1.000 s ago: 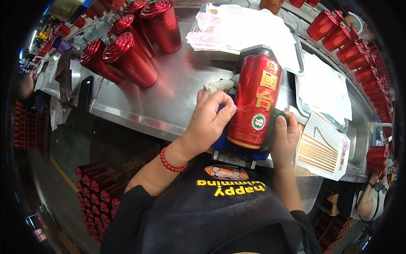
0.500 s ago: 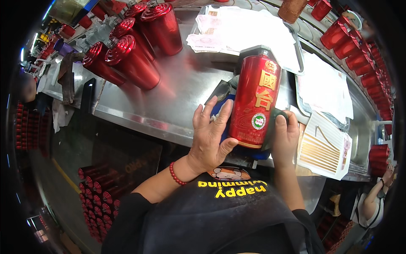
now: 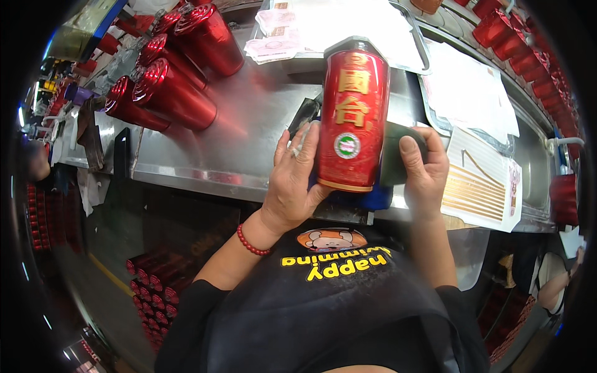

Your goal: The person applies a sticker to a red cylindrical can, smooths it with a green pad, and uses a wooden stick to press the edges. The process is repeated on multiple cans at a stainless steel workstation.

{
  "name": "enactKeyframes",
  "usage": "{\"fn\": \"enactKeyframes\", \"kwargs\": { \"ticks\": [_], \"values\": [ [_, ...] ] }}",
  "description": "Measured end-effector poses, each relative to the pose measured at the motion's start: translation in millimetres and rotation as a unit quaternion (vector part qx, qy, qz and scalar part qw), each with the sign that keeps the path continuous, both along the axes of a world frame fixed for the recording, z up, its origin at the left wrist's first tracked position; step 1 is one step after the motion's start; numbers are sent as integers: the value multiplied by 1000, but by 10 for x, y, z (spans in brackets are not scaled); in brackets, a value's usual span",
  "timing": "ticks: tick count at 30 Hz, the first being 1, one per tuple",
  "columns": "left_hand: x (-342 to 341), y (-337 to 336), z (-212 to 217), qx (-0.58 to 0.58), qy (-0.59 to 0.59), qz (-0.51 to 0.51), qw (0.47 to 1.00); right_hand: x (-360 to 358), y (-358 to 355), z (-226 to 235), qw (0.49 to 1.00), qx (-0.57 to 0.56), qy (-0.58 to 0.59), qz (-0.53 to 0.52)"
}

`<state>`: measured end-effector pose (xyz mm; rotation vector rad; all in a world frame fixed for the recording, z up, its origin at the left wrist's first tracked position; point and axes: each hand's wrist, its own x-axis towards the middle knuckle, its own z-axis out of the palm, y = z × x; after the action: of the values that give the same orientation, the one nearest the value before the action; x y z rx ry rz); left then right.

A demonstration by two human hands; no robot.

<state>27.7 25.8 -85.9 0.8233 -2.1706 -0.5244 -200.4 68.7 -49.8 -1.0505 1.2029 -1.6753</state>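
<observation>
A red bottle [image 3: 357,133] with raised gold characters and a round green-and-white sticker lies before me, its base toward me, on a blue support [image 3: 376,199]. My left hand [image 3: 290,177] rests along its left side, fingers stretched out and the thumb at the bottle's lower left edge. Between thumb and fingers of my right hand [image 3: 427,171] is a dark green flat pad [image 3: 393,155]. It stands right beside the bottle's right side; whether its edge touches the glass I cannot tell.
Several glossy red bottles [image 3: 180,99] stand at the left on the metal table [image 3: 186,165]. Label sheets [image 3: 348,28] fill a tray behind my bottle. At the right lie more white sheets [image 3: 469,87] and a white board with gold strips [image 3: 479,186]. Racked red bottles [image 3: 152,292] are below left.
The view has shifted, so most things sit further left and higher. My right hand has moved up along the bottle, and more of the pad shows. My left fingers lie closer to the bottle.
</observation>
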Motion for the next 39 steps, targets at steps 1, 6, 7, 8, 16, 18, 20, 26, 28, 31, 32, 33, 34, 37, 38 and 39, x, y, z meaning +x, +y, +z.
{"fn": "enactKeyframes", "kwargs": {
  "ticks": [1,6,7,8,16,18,20,26,28,31,32,33,34,37,38,39],
  "values": [
    [10,-2,17,13,2,-17,1000,-65,-5,2,986,-35,157,-48],
    [30,-40,138,211,99,-65,970,-81,42,147,830,-277,483,-34],
    [1,-46,186,238,115,-59,963,-34,98,162,815,-289,502,-17],
    [-24,-32,171,222,108,-48,968,10,162,173,812,-286,509,6],
    [-55,-11,120,-81,-27,-11,996,40,207,287,985,-22,164,51],
    [-71,-85,144,-96,-35,-8,995,47,42,263,984,28,168,49],
    [-36,-107,225,-108,-50,-13,993,-43,-58,128,987,67,144,-11],
    [-15,-264,407,-195,-115,-83,970,-9,-227,199,987,-4,158,-4],
    [-24,-266,400,-197,-107,-75,972,-93,-299,256,977,26,206,-54],
    [-19,-273,393,-209,-100,-81,970,-163,-332,322,977,39,204,-37],
    [-37,-296,376,-215,-92,-85,969,-161,-345,318,980,32,198,-11],
    [-37,-326,401,-218,-100,-99,966,-166,-359,311,981,24,192,14],
    [-16,-360,462,-219,-108,-115,963,-194,-389,291,980,34,198,9],
    [-152,-463,652,-233,-150,-111,955,-276,-376,252,988,65,141,-21],
    [-196,-495,681,-236,-157,-111,952,-263,-365,239,987,62,147,-21],
    [-186,-492,682,-238,-174,-105,950,-238,-346,226,986,58,153,-20]
  ]
}}
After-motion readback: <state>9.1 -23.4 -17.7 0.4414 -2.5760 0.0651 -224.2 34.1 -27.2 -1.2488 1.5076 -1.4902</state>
